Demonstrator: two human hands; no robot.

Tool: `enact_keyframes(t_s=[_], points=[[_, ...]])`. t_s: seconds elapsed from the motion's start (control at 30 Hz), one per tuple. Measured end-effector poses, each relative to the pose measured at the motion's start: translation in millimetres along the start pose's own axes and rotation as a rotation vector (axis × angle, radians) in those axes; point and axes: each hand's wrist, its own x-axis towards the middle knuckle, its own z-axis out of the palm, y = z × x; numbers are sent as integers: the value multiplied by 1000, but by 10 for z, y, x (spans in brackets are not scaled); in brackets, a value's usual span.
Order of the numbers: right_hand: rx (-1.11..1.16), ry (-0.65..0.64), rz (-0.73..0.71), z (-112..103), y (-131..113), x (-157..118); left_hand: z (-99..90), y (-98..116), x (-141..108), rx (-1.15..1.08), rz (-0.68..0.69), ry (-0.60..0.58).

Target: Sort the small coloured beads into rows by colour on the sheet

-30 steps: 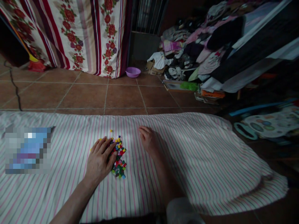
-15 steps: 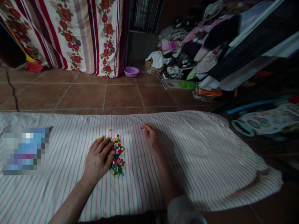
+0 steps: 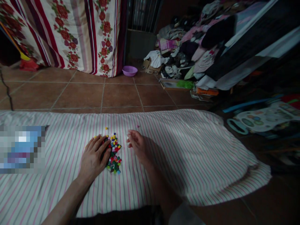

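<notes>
Small multicoloured pieces lie in a heap on the striped cloth. Over the left part of the heap my left hand rests palm down, fingers spread, hiding some pieces. My right hand is right of the heap, fingers apart and slightly curled, with nothing visible between them. A single pink piece lies by itself just beyond my right hand. One yellow piece sits apart, beyond the heap.
A blurred-out rectangular object lies at the cloth's left. Beyond the cloth are a tiled floor, a purple basin, a floral curtain and piled clothes. A white plastic item is at the right.
My right hand has let go of the pink piece, which stays on the cloth, and has moved left towards the heap with its fingers opened. The whole view has shifted slightly.
</notes>
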Motion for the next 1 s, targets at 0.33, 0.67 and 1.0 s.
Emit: enact_keyframes(t_s=[0.33, 0.67, 1.0], points=[[56, 201, 27, -390, 4, 70, -26, 21, -38, -37, -32, 18], [-732, -127, -334, -104, -244, -286, -65, 75, -107, -62, -37, 30], [-931, -230, -388, 101, -341, -369, -80, 76, -125, -66, -16, 42]])
